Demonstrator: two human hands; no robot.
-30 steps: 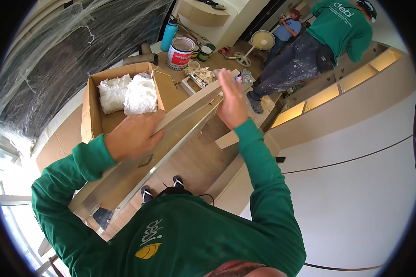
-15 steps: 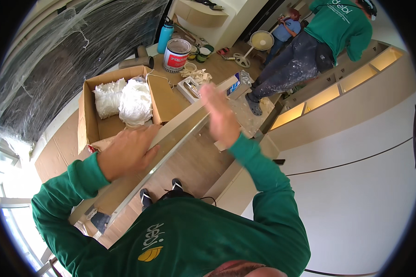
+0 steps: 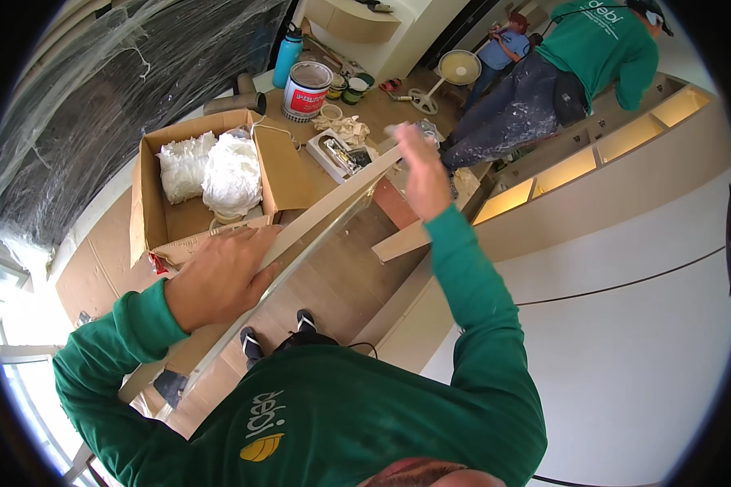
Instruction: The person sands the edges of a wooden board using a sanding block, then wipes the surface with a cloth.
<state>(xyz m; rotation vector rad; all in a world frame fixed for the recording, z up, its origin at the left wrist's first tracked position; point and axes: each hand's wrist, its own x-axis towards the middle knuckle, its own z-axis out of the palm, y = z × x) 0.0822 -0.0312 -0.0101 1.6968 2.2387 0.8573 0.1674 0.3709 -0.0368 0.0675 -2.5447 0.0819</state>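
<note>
A long beige board (image 3: pixel 333 199) runs slantwise in front of me, with a pale see-through strip (image 3: pixel 294 264) along its near side. My left hand (image 3: pixel 223 276) grips the board's upper edge, fingers over the top and thumb on the near side. At the board's far end is my right hand (image 3: pixel 421 174), fingers stretched out and somewhat blurred; whether it touches the board is unclear. Just past my left hand stands an open cardboard box (image 3: pixel 140 203) holding white fluffy rolls (image 3: pixel 234 177).
Behind the board lie a tray of small tools (image 3: pixel 339 156), a paint can (image 3: pixel 307 91) and a blue bottle (image 3: pixel 287 61). A person in green (image 3: pixel 597 57) stands far right by lit shelves (image 3: pixel 567 175); another in blue (image 3: pixel 503 55) is farther back. Plastic sheeting (image 3: pixel 138 89) hangs left.
My right hand has moved right and slightly up, off to the board's far end. My left hand has shifted slightly and is less blurred. A reddish-brown piece beyond the board now shows.
</note>
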